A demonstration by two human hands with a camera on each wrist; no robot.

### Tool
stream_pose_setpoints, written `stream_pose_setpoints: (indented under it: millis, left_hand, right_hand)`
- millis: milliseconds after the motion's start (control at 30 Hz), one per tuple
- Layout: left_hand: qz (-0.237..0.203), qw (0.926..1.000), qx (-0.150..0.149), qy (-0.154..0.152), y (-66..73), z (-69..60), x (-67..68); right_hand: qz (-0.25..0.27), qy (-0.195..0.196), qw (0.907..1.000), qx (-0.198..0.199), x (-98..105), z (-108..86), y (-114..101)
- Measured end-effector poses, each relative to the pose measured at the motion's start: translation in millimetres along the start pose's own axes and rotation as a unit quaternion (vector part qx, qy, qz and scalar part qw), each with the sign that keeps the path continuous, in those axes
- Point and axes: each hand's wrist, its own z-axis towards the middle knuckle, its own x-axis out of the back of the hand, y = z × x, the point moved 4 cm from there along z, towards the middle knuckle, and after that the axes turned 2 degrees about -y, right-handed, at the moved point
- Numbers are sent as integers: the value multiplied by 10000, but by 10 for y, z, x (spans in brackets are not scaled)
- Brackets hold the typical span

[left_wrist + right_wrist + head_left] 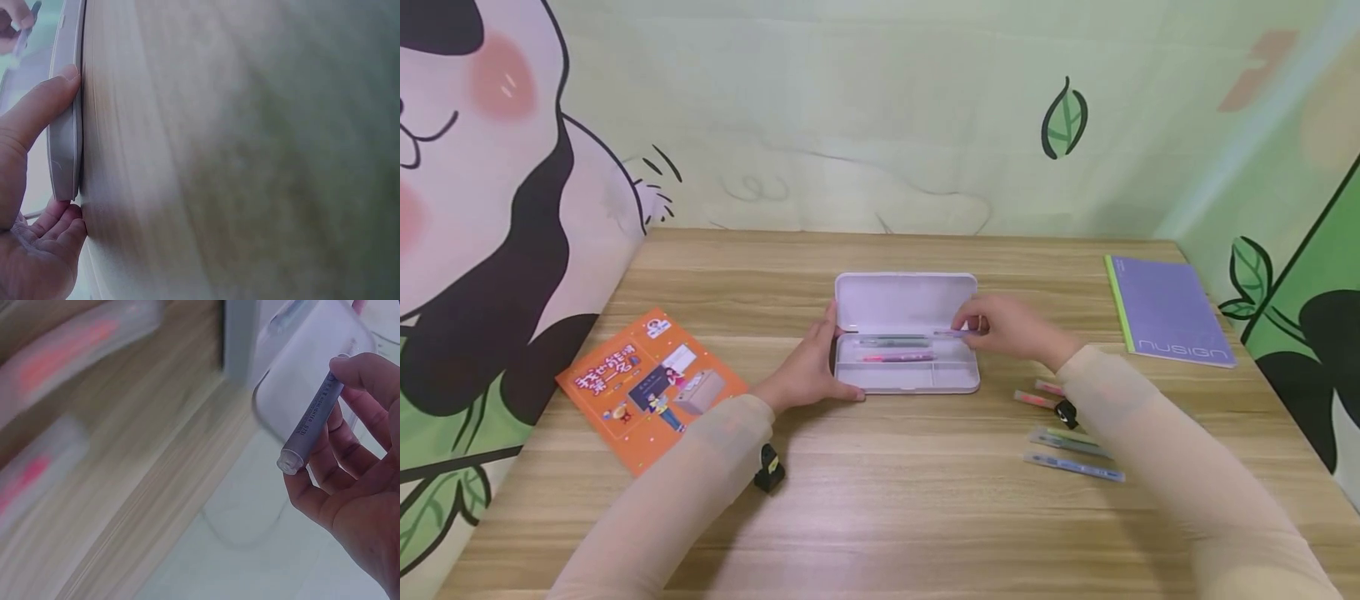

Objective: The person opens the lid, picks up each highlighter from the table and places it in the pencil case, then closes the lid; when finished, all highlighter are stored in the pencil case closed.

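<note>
A white pencil case lies with its lid raised in the middle of the table. At its left end is my left hand, thumb along the front side and fingers round the back. In the left wrist view, that thumb presses the case's wall. My right hand pinches a purple-grey highlighter between thumb and fingers, over the case's right back part. Inside the back compartment lie a greyish-green pen and a purple pen with a pink end. The front compartments are divided by a low wall.
Several highlighters lie right of the case, among them a blue one and an orange-red one, partly under the right forearm. An orange booklet is at the left, a purple notebook at the far right. A patterned wall backs the table.
</note>
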Motion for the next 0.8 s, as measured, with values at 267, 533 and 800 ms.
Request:
stream_pose_setpoints:
  millis: [267,533,800]
  left_hand:
    - [-34,9999,-110,87,-8,-1,6]
    - [-122,9998,-131,126,-23,-7,-1]
    - [-84,9999,-102,105,-17,-5,4]
  right_hand:
    - [40,-100,9996,254,-200,316,-229]
    - [-36,-332,9989,342,-412,547,-368]
    - [216,-312,9990,223,-480,603,-396]
